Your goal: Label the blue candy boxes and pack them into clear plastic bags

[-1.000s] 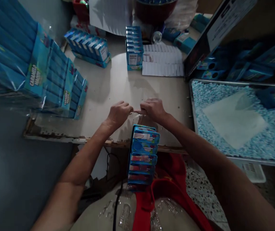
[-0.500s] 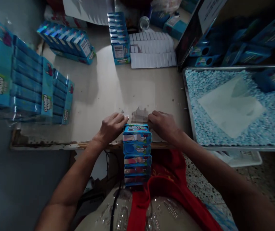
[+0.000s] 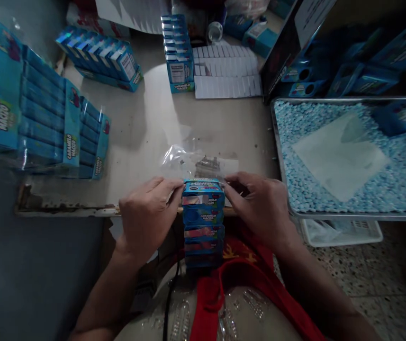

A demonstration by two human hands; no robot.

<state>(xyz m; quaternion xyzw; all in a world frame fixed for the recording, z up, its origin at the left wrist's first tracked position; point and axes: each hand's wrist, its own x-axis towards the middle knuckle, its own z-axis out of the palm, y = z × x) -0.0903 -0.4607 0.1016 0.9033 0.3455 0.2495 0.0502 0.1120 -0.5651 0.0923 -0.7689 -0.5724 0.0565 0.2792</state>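
A display pack of blue candy boxes [image 3: 203, 215] labelled "Caramelo Macizo" stands between my hands at the table's front edge, its near end against my body. Clear plastic film [image 3: 177, 158] spreads on the table just beyond the pack, shiny and creased. My left hand [image 3: 150, 215] is closed at the pack's far left corner, thumb and fingers pinching the film's edge there. At the far right corner my right hand [image 3: 261, 206] pinches the film in the same way, its fingers curled. The film's exact run around the pack is hard to make out.
Wrapped packs of blue boxes [image 3: 42, 113] stand at the left. Two unwrapped packs [image 3: 99, 59] [image 3: 177, 57] and a white row of boxes [image 3: 227, 76] are at the back. On the right, a metal tray [image 3: 283, 189] holds small blue candies and a paper sheet.
Both hands have come back toward my body and lifted beside the pack. Clear film now shows bunched beyond the pack, spread wider than before. The pack has hardly moved.
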